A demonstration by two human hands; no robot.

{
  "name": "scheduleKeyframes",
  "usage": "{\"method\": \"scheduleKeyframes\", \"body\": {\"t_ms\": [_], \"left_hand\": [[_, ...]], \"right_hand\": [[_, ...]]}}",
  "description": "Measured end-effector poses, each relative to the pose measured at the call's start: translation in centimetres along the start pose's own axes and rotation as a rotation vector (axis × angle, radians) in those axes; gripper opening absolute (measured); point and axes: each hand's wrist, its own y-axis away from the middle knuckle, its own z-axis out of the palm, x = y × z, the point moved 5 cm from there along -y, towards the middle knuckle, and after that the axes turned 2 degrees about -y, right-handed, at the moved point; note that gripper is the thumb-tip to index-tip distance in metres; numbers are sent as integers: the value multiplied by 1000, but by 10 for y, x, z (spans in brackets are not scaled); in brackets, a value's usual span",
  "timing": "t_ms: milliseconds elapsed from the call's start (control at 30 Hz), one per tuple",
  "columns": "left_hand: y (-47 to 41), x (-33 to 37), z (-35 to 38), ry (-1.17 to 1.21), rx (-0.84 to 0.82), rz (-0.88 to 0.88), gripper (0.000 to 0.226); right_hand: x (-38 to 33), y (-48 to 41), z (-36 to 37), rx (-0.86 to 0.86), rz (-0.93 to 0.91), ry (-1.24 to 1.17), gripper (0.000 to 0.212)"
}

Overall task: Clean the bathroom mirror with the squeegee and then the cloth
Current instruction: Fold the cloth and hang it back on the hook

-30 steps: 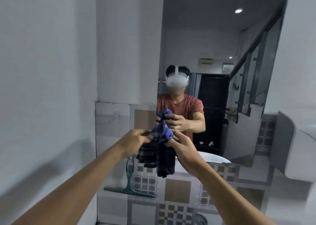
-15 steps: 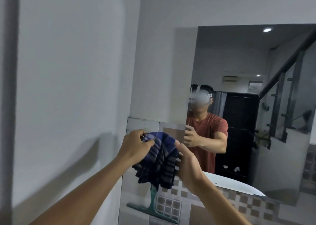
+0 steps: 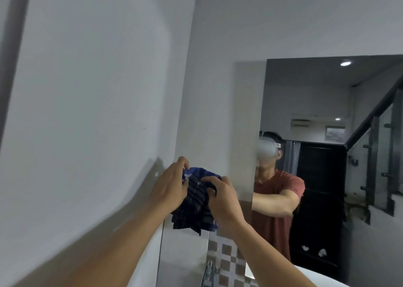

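The fingers (image 3: 209, 179) of both hands are curled into the blue checked cloth (image 3: 196, 208). The left hand (image 3: 171, 186) pinches its upper edge and the right hand (image 3: 223, 199) grips the bunched middle. It looks soft, light and limp, so it is best gathered into a pad rather than held by a corner. It hangs between the hands, before the wall (image 3: 98, 112), near the mirror's (image 3: 327, 103) left edge.
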Motion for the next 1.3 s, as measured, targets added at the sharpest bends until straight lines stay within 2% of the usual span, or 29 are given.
{"method": "scheduleKeyframes", "body": {"t_ms": [267,400,467,600,733,900,1000,1133,1300], "left_hand": [[-3,-17,12,-116,-33,-129,30],[0,-15,18,-239,-68,8,32],[3,-14,24,-237,-142,44,31],[8,-18,30,-224,-242,18,38],[9,-21,33,-198,-313,-5,39],[6,-31,35,-146,-355,-90,36],[16,-29,38,-121,-263,-67,37],[36,-26,38,-179,46,-34,39],[39,-21,35,-78,109,-49,43]], "right_hand": [[-2,-13,19,-148,22,261,40],[-7,-8,17,-158,-59,486,27],[-7,-3,19,-188,-120,560,30],[-5,-2,17,-240,-136,495,36],[1,-2,18,-298,-160,505,29],[17,-5,22,-312,-30,213,24],[21,-2,21,-282,-15,175,28],[23,9,21,-217,-11,178,38],[11,22,1,-150,-6,219,44]]}}
